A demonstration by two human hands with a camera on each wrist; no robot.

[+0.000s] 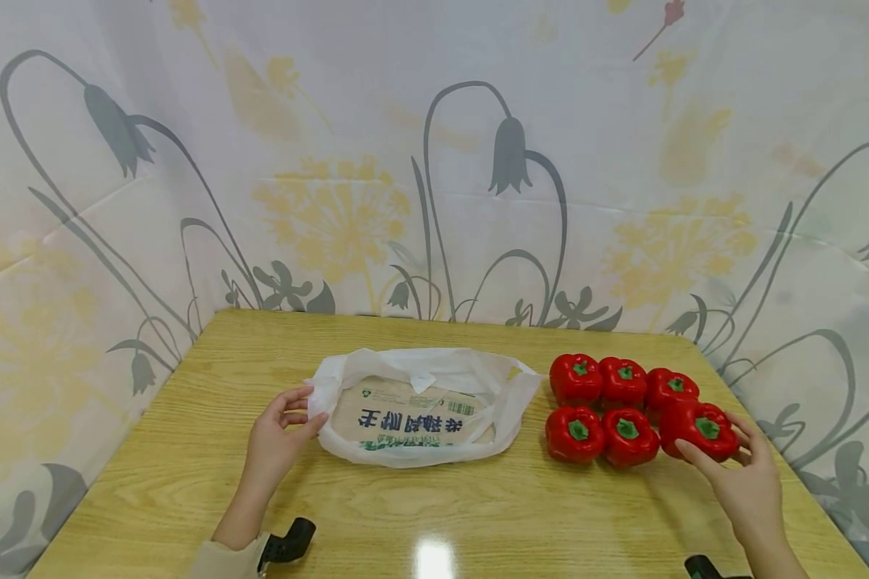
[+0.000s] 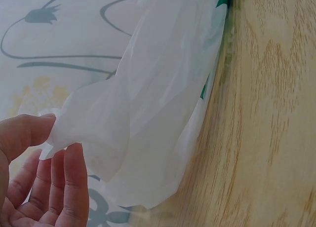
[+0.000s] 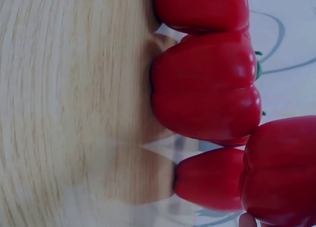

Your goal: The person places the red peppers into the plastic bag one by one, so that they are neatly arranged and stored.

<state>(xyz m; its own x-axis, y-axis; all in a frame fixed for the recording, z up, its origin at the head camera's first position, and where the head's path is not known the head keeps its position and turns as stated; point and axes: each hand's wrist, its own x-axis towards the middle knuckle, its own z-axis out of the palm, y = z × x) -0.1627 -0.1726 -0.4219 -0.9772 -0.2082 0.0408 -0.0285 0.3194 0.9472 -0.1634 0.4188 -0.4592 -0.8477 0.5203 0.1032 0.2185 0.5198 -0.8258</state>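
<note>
A white plastic bag (image 1: 427, 362) with dark printed characters lies spread with its mouth open on the table. My left hand (image 1: 278, 426) pinches its left edge; in the left wrist view the thumb and fingers hold a fold of the thin plastic (image 2: 94, 118). My right hand (image 1: 749, 474) grips a red bell pepper (image 1: 698, 430) with a green stem. In the right wrist view this pepper (image 3: 284, 170) appears raised off the table, with only a fingertip showing. Several more red bell peppers (image 1: 628, 437) stand in two rows to its left.
The wooden table (image 1: 434, 498) ends at a flower-printed cloth backdrop (image 1: 434, 201) behind and at both sides. The pepper rows stand just right of the bag. A black wrist mount (image 1: 290, 543) sits by the left sleeve.
</note>
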